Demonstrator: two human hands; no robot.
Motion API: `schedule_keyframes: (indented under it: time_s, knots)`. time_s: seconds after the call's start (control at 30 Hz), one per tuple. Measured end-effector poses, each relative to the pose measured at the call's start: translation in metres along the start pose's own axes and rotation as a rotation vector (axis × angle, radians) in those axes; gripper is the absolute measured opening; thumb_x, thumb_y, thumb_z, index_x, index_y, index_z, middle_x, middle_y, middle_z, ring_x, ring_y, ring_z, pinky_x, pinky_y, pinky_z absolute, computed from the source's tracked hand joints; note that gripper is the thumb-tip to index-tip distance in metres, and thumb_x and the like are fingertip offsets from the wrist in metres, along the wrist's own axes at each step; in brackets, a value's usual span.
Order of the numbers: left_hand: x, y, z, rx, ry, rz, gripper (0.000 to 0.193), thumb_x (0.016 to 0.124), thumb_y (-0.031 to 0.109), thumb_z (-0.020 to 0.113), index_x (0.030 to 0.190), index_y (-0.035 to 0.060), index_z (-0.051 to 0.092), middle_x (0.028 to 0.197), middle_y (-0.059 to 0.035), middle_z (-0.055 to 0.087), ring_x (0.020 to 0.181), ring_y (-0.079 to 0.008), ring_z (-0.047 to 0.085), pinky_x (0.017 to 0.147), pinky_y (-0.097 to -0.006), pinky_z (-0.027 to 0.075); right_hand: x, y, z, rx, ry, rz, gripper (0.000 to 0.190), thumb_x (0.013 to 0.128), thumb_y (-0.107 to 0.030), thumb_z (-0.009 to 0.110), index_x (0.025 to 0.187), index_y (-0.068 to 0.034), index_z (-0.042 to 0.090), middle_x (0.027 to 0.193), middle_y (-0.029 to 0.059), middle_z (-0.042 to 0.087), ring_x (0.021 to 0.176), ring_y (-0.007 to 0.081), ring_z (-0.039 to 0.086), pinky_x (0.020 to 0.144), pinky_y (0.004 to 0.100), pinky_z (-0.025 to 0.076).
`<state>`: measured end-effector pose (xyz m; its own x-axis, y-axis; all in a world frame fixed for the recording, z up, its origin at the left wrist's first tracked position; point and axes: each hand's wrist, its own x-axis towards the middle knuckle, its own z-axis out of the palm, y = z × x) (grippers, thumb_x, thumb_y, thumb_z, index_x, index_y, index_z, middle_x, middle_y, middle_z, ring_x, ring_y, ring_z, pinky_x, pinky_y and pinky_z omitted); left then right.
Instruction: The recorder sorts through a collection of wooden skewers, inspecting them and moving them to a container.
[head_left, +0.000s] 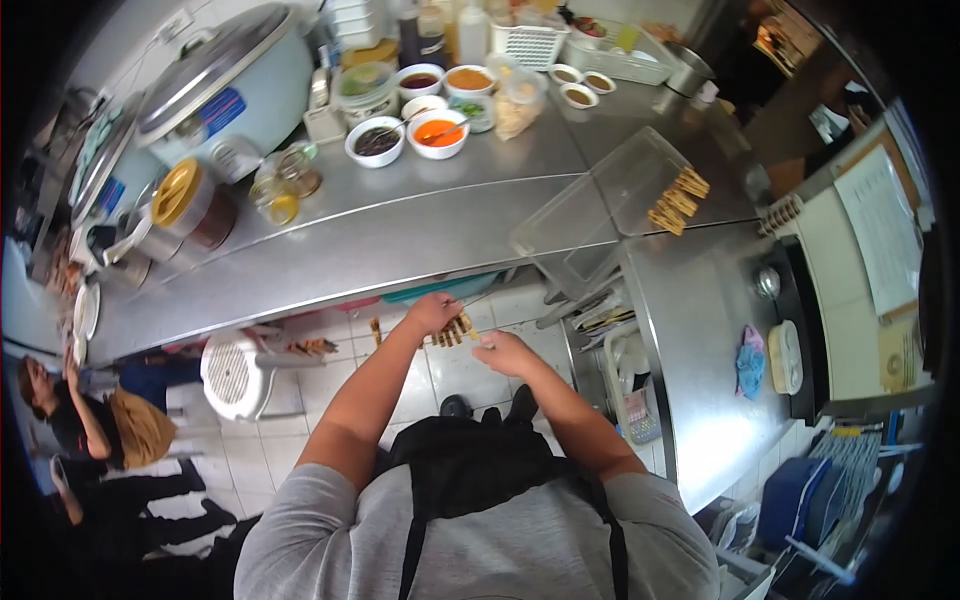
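My left hand (435, 311) is over the floor in front of the counter. It grips a row of small wooden pieces (452, 331) that look like clothespins. My right hand (506, 354) is just to the right of that row, thumb and fingers curled toward its end; whether it pinches a piece is too small to tell. A similar row of wooden clothespins (679, 201) rests at the far end of a clear plastic lid or tray (577, 202), which lies slanted across the counter and overhangs its front edge.
The steel counter (390, 232) holds white bowls of sauce (438, 135), glass jars (274, 196), a yellow-lidded container (180, 193) and a large lidded cooker (255, 90). A white plastic stool (238, 375) stands at left. Another person (97, 420) is beyond it. A side counter (697, 322) bounds the right.
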<state>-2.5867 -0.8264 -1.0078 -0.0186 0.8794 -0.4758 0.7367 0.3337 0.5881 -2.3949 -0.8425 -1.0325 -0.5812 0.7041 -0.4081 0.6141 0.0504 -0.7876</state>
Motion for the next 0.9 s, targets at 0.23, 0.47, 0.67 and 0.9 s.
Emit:
schedule_keyframes:
  time_s: [0.23, 0.47, 0.67, 0.9]
  knots:
    - [0.000, -0.015, 0.018, -0.075, 0.147, -0.012, 0.030, 0.073, 0.035, 0.050, 0.089, 0.0117, 0.057, 0.080, -0.0103, 0.059, 0.075, -0.0233, 0.057, 0.065, -0.0322, 0.043, -0.056, -0.001, -0.250, 0.311, 0.790, 0.280, 0.039, 0.077, -0.042, 0.044, 0.079, -0.005, 0.056, 0.059, 0.0041, 0.055, 0.047, 0.0093, 0.048, 0.041, 0.0230, 0.037]
    - [0.001, -0.027, 0.023, -0.025, 0.073, -0.029, 0.029, 0.076, 0.035, 0.046, 0.094, 0.0136, 0.055, 0.088, -0.0103, 0.058, 0.082, -0.0239, 0.055, 0.070, -0.0317, 0.042, -0.015, 0.061, -0.305, 0.316, 0.891, 0.620, 0.044, 0.080, -0.044, 0.038, 0.073, -0.003, 0.051, 0.053, 0.0032, 0.050, 0.040, 0.0125, 0.043, 0.038, 0.0254, 0.035]
    - [0.008, -0.024, 0.022, -0.130, -0.002, 0.068, 0.021, 0.078, 0.027, 0.046, 0.088, 0.0107, 0.054, 0.071, -0.0058, 0.055, 0.063, -0.0147, 0.052, 0.059, -0.0262, 0.042, -0.032, 0.095, -0.317, 0.729, 0.943, 0.381, 0.032, 0.081, -0.038, 0.042, 0.070, -0.008, 0.047, 0.053, -0.0004, 0.045, 0.042, 0.0095, 0.040, 0.038, 0.0232, 0.033]
    - [0.005, -0.016, 0.014, -0.073, 0.058, 0.081, 0.019, 0.072, 0.025, 0.047, 0.079, 0.0097, 0.055, 0.073, -0.0103, 0.057, 0.069, -0.0225, 0.055, 0.061, -0.0318, 0.042, -0.094, -0.028, -0.177, 1.035, 0.499, -0.239, 0.025, 0.085, -0.029, 0.042, 0.075, -0.008, 0.048, 0.056, -0.0014, 0.044, 0.048, 0.0064, 0.041, 0.043, 0.0192, 0.034]
